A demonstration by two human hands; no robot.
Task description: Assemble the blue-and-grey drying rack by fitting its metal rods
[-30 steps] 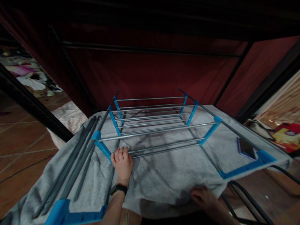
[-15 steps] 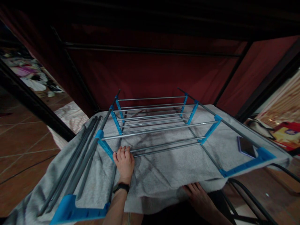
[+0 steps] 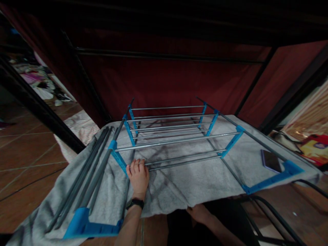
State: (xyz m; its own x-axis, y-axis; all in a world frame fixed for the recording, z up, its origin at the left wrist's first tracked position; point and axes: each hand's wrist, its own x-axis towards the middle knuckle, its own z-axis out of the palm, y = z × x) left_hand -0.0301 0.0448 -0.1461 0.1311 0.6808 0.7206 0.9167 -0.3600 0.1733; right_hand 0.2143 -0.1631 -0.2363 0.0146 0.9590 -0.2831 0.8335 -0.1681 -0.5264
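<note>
A partly assembled drying rack of grey metal rods and blue plastic brackets (image 3: 119,160) stands on a grey blanket (image 3: 179,191). My left hand (image 3: 138,176), with a dark band on the wrist, curls its fingers over the left end of the low front rods (image 3: 184,161), beside the lower end of the front left bracket. My right hand (image 3: 200,214) is low at the front edge of the blanket, by my lap. Its fingers are drawn together at the blanket's edge and partly hidden. Blue corner pieces (image 3: 92,229) join the near ends of the side tubes.
Several loose grey tubes (image 3: 84,177) lie on the blanket at the left. A phone (image 3: 271,160) rests near the right corner piece. Dark red cloth (image 3: 169,82) hangs behind, between black metal posts. A black tubular frame (image 3: 271,215) stands at lower right.
My right hand has moved left along the blanket's front edge, its fingers now closer together. The hanging front of the blanket has drawn up, baring floor. My left hand stays on the rods.
</note>
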